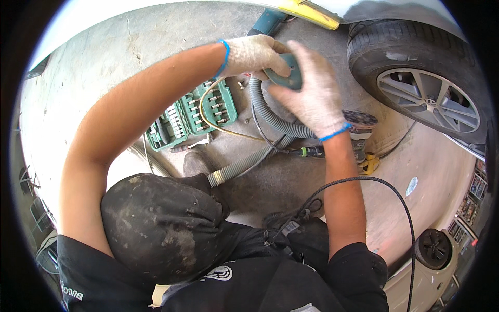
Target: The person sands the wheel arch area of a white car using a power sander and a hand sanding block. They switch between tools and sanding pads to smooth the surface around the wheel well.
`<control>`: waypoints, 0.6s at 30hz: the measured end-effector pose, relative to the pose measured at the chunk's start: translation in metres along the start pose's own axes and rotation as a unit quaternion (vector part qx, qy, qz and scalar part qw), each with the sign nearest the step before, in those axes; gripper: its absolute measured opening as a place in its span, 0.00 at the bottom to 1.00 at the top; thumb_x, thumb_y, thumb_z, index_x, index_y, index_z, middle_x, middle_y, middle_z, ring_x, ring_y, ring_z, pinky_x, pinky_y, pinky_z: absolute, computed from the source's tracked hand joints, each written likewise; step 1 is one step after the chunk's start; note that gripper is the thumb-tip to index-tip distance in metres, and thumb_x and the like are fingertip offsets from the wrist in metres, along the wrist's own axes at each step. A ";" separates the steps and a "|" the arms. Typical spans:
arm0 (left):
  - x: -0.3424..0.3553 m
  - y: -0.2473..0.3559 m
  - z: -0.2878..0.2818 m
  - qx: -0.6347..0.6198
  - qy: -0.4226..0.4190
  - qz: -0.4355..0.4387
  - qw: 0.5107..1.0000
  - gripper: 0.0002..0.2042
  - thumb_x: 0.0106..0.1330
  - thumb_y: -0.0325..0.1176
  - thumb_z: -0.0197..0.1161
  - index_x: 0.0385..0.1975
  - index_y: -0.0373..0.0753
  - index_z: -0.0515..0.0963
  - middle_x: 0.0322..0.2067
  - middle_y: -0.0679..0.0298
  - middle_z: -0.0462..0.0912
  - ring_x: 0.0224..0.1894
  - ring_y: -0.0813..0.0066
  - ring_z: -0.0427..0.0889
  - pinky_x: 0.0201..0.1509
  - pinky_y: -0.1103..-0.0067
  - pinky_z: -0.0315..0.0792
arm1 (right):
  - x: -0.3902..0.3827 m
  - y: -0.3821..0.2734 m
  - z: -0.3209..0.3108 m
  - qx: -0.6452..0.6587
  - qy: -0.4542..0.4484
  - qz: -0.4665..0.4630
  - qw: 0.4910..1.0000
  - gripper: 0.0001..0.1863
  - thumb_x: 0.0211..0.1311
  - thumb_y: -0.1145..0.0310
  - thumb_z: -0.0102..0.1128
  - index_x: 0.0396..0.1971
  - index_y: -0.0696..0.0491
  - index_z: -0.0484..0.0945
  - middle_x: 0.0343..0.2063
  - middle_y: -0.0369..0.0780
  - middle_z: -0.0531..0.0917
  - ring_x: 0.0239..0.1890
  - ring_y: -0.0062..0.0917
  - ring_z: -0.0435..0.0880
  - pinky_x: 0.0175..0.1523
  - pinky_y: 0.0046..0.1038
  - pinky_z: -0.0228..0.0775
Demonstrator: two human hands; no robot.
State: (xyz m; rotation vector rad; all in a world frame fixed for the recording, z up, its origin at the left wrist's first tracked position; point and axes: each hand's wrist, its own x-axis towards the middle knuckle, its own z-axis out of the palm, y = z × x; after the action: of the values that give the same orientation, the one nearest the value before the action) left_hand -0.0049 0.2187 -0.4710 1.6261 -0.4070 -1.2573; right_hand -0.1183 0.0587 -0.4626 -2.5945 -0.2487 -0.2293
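Observation:
Both my hands wear whitish work gloves with blue cuffs and are raised ahead of me, near the car's side. Between them is a round grey-green sanding disc [292,78] with small holes. From its left edge, my left hand [254,55] grips it with bent fingers. My right hand [315,96], a little blurred, holds the disc's right side, its thumb below and fingers above. Below and right of that hand, a sander [359,125] with a worn round pad lies on the floor, partly hidden by my right wrist.
A green socket set case [228,106] lies open on the concrete floor. Ribbed grey hoses [262,106] and thin cables cross beside it. At right stands a car wheel [431,99]. A yellow-and-teal tool [312,13] lies at the top. My bent knee [161,229] is at lower left.

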 end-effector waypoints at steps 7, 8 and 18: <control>-0.011 0.017 -0.003 -0.147 0.025 0.025 0.988 0.31 0.65 0.58 0.59 0.52 0.32 0.77 0.39 0.64 0.83 0.39 0.81 0.80 0.48 0.83 0.74 | 0.014 0.004 0.018 0.221 0.057 0.165 0.960 0.18 0.62 0.62 0.60 0.47 0.57 0.74 0.38 0.54 0.82 0.44 0.52 0.81 0.50 0.43 0.73; -0.012 0.017 -0.001 -0.105 0.070 0.062 0.990 0.30 0.66 0.57 0.59 0.53 0.33 0.76 0.40 0.63 0.83 0.40 0.81 0.80 0.49 0.82 0.74 | 0.021 0.004 0.016 0.221 0.062 0.160 0.960 0.18 0.63 0.61 0.58 0.47 0.57 0.74 0.38 0.55 0.82 0.43 0.53 0.81 0.48 0.44 0.74; -0.022 0.019 0.013 0.301 0.296 0.284 0.861 0.24 0.66 0.28 0.55 0.63 0.42 0.66 0.42 0.54 0.80 0.47 0.68 0.81 0.50 0.74 0.77 | 0.071 -0.007 0.019 0.063 0.131 0.280 0.949 0.19 0.65 0.59 0.51 0.41 0.62 0.75 0.36 0.59 0.82 0.42 0.56 0.80 0.45 0.48 0.72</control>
State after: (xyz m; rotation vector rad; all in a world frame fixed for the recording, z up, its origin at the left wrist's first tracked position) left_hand -0.0194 0.2205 -0.4421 2.0898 -0.8608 -0.1390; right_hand -0.0494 0.0835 -0.4602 -2.3580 0.5451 -0.3318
